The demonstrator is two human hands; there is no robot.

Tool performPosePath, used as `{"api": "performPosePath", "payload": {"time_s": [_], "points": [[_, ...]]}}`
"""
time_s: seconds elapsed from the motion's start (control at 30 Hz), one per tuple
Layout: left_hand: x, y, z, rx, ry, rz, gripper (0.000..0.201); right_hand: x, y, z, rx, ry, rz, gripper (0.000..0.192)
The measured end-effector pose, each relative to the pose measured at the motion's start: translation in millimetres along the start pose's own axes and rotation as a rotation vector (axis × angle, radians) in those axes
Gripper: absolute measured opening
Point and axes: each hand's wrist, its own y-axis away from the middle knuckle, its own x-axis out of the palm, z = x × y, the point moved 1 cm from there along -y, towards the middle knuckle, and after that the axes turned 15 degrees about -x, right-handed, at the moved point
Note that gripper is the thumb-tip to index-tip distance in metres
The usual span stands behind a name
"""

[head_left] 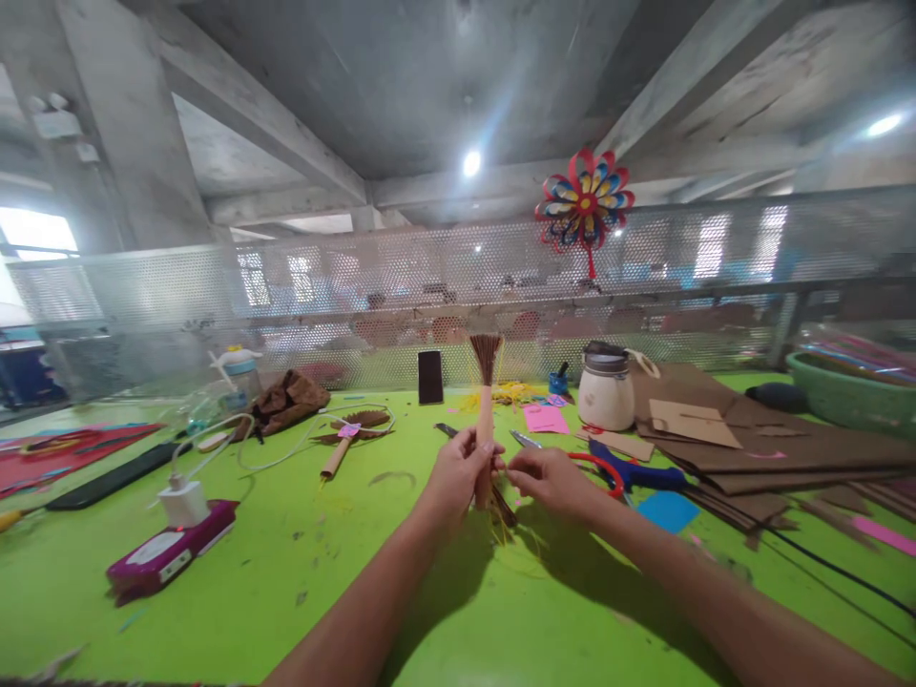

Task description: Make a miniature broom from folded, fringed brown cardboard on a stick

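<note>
Both forearms reach in from the lower edge over the green desk (236,592). The left hand (458,472) is wrapped around the lower part of a rolled paper stick (485,429), fingers clenched on it, so the stick stands nearly upright above the desk at the middle of the view. Its long axis runs vertically, and it points up and slightly away from the person, ending in a dark brown fringed tuft (487,356) at the top. The right hand (551,477) sits just beside the stick on its right, fingertips pinched close at the stick's lower end, where thin yellow strands (505,530) hang down; whether it grips a strand or only touches the stick cannot be told. The left hand carries the stick; the right comes in from the side, across the axis.

Just beyond the right hand lie red-handled scissors (597,466) and a blue tool (640,474). To the left lies a second, finished stick with a brown fringe (350,437), on its side. Farther back stand a dark phone (430,377), a cream jar (605,386) and stacked brown card (759,429). A paper pinwheel (585,203) hangs on the mesh screen behind.
</note>
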Motion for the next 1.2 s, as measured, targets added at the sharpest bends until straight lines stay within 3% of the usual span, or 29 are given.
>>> {"api": "performPosePath", "payload": {"time_s": [0.3, 0.53, 0.63, 0.87, 1.2], "points": [[-11.6, -9, 2, 0.191, -0.556, -0.296, 0.027, -1, 1, -22, -0.022, 0.160, -0.059, 0.025], [-16.0, -13, 6, 0.195, -0.742, -0.404, 0.017, -6, -1, -37, 0.015, 0.209, -0.109, 0.026], [-20.3, -18, 7, 0.181, -0.664, -0.432, 0.010, -14, -2, -44, 0.077, 0.227, -0.154, 0.028], [-24.1, -23, 4, 0.012, -0.212, -0.401, 0.010, -35, 0, -65, 0.215, 0.237, -0.266, 0.028], [-25.1, -14, -12, 0.027, -0.131, -0.479, 0.010, -44, 0, -85, 0.319, 0.237, -0.327, 0.027]]}}
